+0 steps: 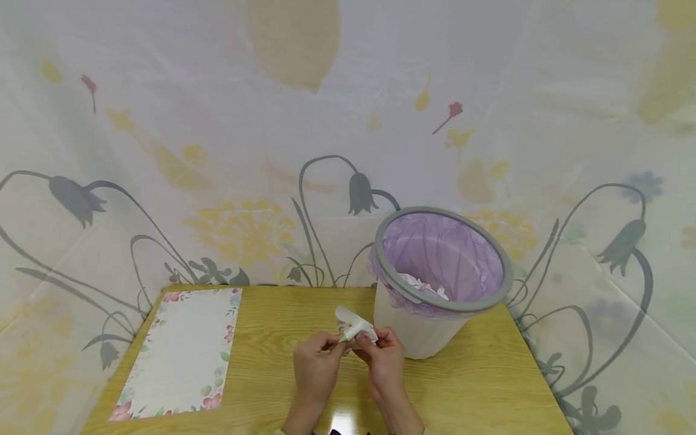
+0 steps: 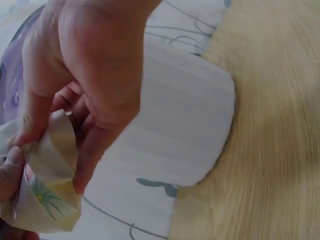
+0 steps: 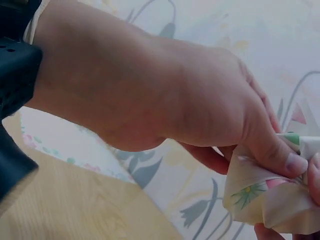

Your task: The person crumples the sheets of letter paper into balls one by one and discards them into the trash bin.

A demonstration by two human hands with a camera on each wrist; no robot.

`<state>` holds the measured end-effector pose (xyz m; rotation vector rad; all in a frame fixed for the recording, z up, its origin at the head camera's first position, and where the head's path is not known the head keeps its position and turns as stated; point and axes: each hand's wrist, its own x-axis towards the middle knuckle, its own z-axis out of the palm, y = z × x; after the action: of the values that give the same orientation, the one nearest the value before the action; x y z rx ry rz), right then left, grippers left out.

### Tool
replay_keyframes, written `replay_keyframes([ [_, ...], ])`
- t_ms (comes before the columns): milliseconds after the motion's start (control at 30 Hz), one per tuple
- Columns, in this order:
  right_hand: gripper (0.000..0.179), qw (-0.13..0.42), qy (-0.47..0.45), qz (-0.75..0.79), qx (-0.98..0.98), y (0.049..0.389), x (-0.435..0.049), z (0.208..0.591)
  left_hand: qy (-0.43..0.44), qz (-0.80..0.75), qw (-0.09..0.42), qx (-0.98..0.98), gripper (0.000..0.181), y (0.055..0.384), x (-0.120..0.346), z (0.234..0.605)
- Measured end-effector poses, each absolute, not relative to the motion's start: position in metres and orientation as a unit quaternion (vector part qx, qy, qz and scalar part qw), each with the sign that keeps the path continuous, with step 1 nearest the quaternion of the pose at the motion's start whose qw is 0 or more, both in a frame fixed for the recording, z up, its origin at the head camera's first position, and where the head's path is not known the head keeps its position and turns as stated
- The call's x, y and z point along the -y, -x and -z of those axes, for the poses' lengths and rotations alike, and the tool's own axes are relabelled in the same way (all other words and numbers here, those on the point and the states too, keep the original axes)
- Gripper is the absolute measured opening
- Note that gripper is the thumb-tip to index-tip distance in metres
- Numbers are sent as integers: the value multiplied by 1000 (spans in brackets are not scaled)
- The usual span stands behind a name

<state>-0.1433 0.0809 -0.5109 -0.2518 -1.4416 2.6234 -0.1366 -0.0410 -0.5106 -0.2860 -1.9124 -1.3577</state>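
Note:
Both hands hold one crumpled sheet of floral-print paper [image 1: 356, 326] above the middle of the wooden table. My left hand [image 1: 317, 368] pinches its left side, and my right hand [image 1: 385, 365] grips the right side, thumbs close together. The left wrist view shows the bunched paper [image 2: 59, 137] with folds and a green-and-pink print between the fingers. Seen from the right wrist, the paper [image 3: 285, 205] bulges below the thumbs; the farther fingers are partly hidden behind it.
A white bin [image 1: 418, 332] with a grey rim and purple liner stands just beyond my right hand, crumpled white paper [image 1: 424, 284] inside. A flat flower-bordered sheet [image 1: 176, 356] lies on the table [image 1: 266, 326] at left. A printed curtain [image 1: 348, 121] hangs behind.

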Motion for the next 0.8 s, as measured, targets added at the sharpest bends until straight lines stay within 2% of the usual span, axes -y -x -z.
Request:
replay_keyframes([
  [100,28,67,75,-870,483,145,-81,512,101,552,359,746,22,138,43,515],
  [200,28,64,50,-870,487,147,-83,511,84,581,321,743,31,138,47,518],
  [367,31,42,-1,-868,494,147,-89,511,86,651,212,724,55,137,60,516],
  [533,22,-14,-48,-865,499,146,-96,514,188,706,109,674,59,139,74,513],
  [667,19,-63,-68,-869,486,146,-100,516,279,707,65,647,63,141,81,512],
  [800,18,-106,-92,-879,456,147,-104,516,341,688,42,640,71,139,85,509],
])
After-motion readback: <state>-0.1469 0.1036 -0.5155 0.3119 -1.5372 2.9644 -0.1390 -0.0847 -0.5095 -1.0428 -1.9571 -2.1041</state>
